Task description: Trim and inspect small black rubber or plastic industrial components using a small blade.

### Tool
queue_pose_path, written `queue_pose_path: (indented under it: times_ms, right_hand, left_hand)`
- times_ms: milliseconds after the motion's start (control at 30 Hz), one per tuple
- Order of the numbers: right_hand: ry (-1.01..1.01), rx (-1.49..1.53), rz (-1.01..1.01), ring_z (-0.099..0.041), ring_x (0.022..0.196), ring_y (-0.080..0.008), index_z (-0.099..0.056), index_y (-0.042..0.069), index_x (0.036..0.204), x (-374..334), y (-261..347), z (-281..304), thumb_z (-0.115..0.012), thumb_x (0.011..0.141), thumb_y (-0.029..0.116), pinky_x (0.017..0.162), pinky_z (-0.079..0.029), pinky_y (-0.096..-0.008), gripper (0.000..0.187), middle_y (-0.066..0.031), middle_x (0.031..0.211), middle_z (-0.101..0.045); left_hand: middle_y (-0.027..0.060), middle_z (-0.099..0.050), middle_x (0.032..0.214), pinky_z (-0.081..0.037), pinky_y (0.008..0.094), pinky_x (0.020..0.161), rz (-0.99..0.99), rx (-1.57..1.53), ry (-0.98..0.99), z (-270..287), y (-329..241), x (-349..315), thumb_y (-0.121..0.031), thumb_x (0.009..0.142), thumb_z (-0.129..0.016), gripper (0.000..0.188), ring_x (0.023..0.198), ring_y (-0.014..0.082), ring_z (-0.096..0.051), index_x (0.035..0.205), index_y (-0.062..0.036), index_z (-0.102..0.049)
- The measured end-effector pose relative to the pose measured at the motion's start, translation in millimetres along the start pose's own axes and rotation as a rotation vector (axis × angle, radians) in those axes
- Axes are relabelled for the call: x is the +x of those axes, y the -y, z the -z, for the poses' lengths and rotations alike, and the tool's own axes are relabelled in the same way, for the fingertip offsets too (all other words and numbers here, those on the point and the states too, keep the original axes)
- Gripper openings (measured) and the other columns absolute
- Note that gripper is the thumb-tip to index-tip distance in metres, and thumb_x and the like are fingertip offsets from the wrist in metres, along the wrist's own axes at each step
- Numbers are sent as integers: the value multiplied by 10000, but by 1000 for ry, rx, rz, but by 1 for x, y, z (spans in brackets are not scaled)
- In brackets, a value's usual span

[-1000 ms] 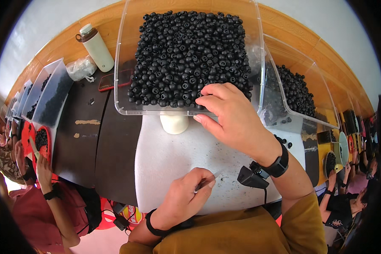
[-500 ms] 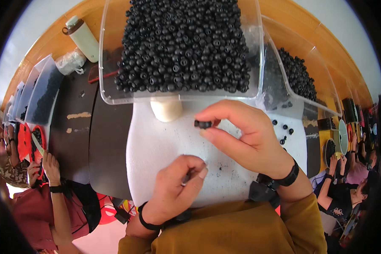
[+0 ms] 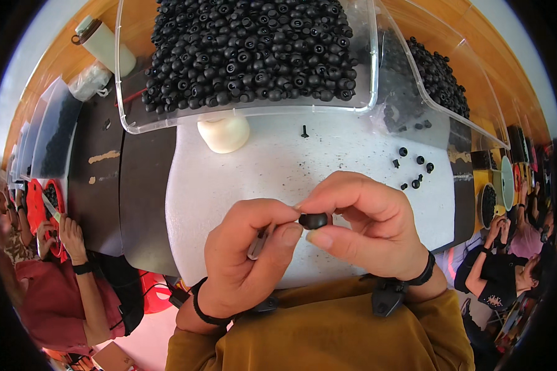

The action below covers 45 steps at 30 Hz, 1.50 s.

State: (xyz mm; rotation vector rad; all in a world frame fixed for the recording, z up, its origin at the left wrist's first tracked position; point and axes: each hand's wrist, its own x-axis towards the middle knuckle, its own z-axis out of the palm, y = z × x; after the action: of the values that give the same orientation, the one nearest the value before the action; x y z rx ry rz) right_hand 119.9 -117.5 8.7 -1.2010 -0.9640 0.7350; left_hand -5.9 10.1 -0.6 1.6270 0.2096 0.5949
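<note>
Black rubber cap (image 3: 314, 219), small and round, is being pinched between both of the person's hands above the near edge of the white worktop (image 3: 278, 167). Right hand (image 3: 368, 226) is closing thumb and fingertips on the cap from the right side. Left hand (image 3: 247, 256) is touching the cap with its thumb and forefinger from the left, while also gripping a thin grey tool (image 3: 258, 243) tucked under its fingers, so both hands are clamped on something. Each wrist is wearing a black band, and mustard-coloured sleeves are showing at the lower edge.

Sitting at the far edge of the worktop is a large clear plastic bin (image 3: 247, 111) heaped with many similar black caps (image 3: 254, 49). A second clear bin (image 3: 452, 93) of caps is standing just beside it toward the far right corner. A cream-coloured dome-shaped lump (image 3: 223, 133) is lying on the worktop just under the big bin's front wall. A few loose caps (image 3: 414, 167) are scattered near the right edge. A pale bottle (image 3: 105, 46) is lying beyond the far left corner. Other people's hands are working along the left and right sides
</note>
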Motion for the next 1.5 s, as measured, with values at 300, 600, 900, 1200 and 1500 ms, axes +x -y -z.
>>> queue_pose_path:
  times_ms: [300, 600, 900, 1200, 1500]
  right_hand:
    - [-39, -80, 69, -492, 711, -94, -609, 23, 1052, -1, 0, 1, -649, 777, 3, 629, -409, -220, 279, -36, 820, -541]
    - [-65, -95, 87, -505, 754, -123, -587, 3, 1089, -4, -3, 4, -636, 788, 14, 664, -412, -235, 305, -63, 880, -558]
    - [-167, 234, -6, -528, 781, -92, -564, 15, 943, -14, -6, 2, -656, 728, -103, 699, -434, -234, 262, -53, 908, -569]
    - [-60, 188, 55, -544, 790, -130, -585, -1, 942, -18, -9, 8, -670, 706, -78, 686, -433, -242, 262, -97, 938, -579]
    - [-34, 107, 75, -548, 778, -133, -591, 0, 951, -19, -6, 10, -658, 714, -72, 669, -432, -238, 256, -106, 933, -583]
  left_hand:
    - [28, -547, 799, -398, 191, 611, -16, -15, 20, -10, 8, -1, -3, 845, -569, 108, 677, 57, -477, 946, -7, -530]
    - [21, -567, 754, -404, 193, 554, 18, 43, 26, -9, 5, -3, 9, 817, -600, 129, 608, 61, -482, 915, -18, -520]
    - [84, -592, 736, -472, 267, 537, -144, 290, 136, -11, 3, 2, 19, 749, -645, 194, 601, 205, -600, 896, -33, -530]
    - [101, -600, 744, -489, 325, 534, -141, 360, 230, -10, 1, 3, -20, 731, -669, 202, 639, 252, -624, 878, -16, -531]
    - [94, -591, 747, -483, 335, 527, -98, 380, 247, -10, 2, 2, -37, 728, -675, 225, 644, 256, -618, 894, -25, -524]
